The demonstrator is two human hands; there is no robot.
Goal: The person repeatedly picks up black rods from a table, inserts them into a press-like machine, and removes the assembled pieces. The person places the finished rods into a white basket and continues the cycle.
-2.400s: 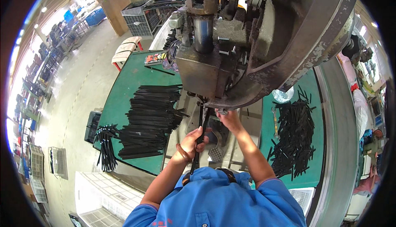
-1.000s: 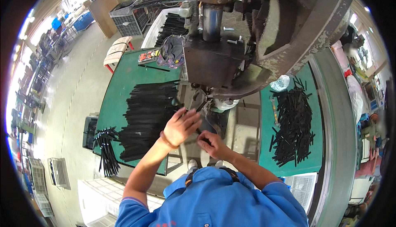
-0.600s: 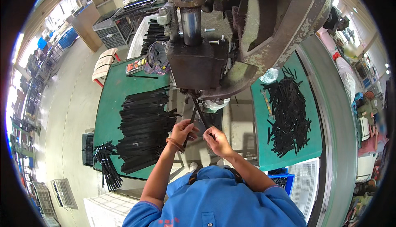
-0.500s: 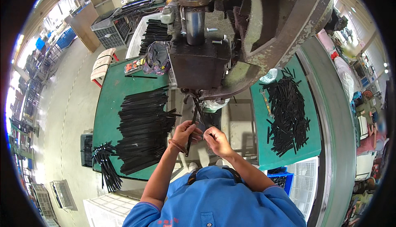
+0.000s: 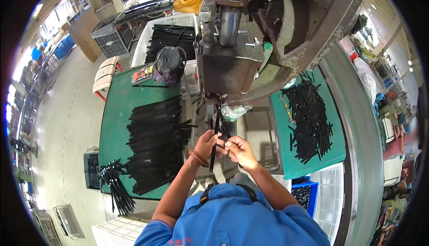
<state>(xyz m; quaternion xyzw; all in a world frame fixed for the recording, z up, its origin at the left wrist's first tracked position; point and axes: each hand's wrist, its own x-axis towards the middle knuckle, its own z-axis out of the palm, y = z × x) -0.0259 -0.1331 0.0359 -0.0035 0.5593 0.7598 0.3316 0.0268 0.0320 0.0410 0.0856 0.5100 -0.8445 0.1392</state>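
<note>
My left hand (image 5: 207, 144) is closed round a long, thin black strip (image 5: 214, 156), which hangs past the fingers at its lower end. The strip's upper end reaches up below the dark head of a heavy press (image 5: 230, 69). Just beside it, my right hand (image 5: 241, 152) has thumb and fingers pinched together, almost touching the left fingertips. What sits in that pinch is too small and covered to make out. A second dark strip (image 5: 223, 124) slants from under the press down toward the right fingers.
Long black strips (image 5: 154, 143) cover much of the left green table (image 5: 118, 96), alongside a dark bag (image 5: 169, 65). Short black pieces (image 5: 308, 121) are heaped on the right green table (image 5: 333, 154), near a wrench (image 5: 286, 107). A blue bin (image 5: 313, 194) stands below it.
The view has shifted slightly, so the press sits further right. Both hands remain close together under it, the left still on the strip, the right still pinched.
</note>
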